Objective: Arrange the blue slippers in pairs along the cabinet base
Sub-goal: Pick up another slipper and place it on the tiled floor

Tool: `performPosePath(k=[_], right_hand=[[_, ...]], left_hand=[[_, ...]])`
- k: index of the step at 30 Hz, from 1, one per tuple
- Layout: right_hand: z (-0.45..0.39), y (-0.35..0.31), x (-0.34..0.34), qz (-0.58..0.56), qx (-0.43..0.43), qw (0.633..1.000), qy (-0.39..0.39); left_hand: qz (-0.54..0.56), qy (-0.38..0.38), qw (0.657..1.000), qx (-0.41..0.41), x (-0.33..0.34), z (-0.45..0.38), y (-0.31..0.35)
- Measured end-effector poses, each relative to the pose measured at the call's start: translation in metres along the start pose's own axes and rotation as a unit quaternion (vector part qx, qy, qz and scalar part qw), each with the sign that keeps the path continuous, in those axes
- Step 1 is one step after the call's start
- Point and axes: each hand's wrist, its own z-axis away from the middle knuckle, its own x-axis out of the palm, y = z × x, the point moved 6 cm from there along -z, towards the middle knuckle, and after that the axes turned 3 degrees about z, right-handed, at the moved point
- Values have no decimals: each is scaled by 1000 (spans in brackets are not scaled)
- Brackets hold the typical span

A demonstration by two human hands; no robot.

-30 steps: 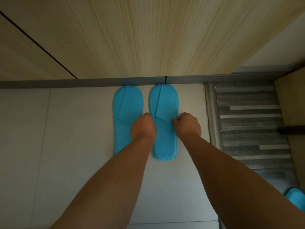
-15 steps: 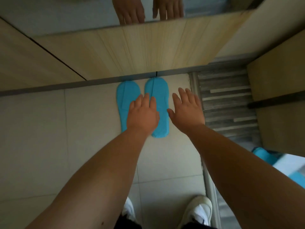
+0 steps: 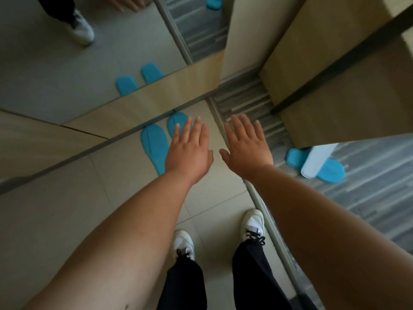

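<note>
Two blue slippers lie side by side on the tiled floor, toes against the grey cabinet base (image 3: pixel 93 148). The left slipper (image 3: pixel 154 146) shows almost fully; the right slipper (image 3: pixel 176 123) is mostly hidden behind my left hand (image 3: pixel 190 153). That hand hovers above them, fingers spread, holding nothing. My right hand (image 3: pixel 247 146) is also open and empty, to the right over the floor strip. Another blue slipper (image 3: pixel 330 172) lies on the striped carpet at right, partly under a white object (image 3: pixel 317 161), with a further blue slipper (image 3: pixel 295 156) beside it.
A mirror on the cabinet door (image 3: pixel 111 63) reflects the slipper pair, my shoes and hands. A wooden cabinet (image 3: pixel 335 97) stands at the right. A metal threshold strip (image 3: pixel 263 204) divides tile from carpet. My white shoes (image 3: pixel 252 224) stand on the tile below.
Both hands let go of the slipper pair and lifted away with fingers spread. The view has risen and turned, bringing my feet, the mirror and the slippers at right into view.
</note>
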Motion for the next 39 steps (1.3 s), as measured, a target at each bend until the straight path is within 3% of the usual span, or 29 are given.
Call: performPosePath(k=[9, 21, 30, 39], right_hand=[[79, 58, 9, -108, 132, 985, 5], [177, 199, 85, -147, 267, 952, -10], [227, 317, 141, -191, 293, 937, -25], [187, 354, 228, -248, 346, 905, -2]], left_hand=[[-37, -16, 992, 118, -16, 5, 84], [-105, -52, 966, 232, 21, -12, 269], [-111, -61, 960, 251, 66, -42, 410], [-80, -64, 973, 206, 152, -99, 438]])
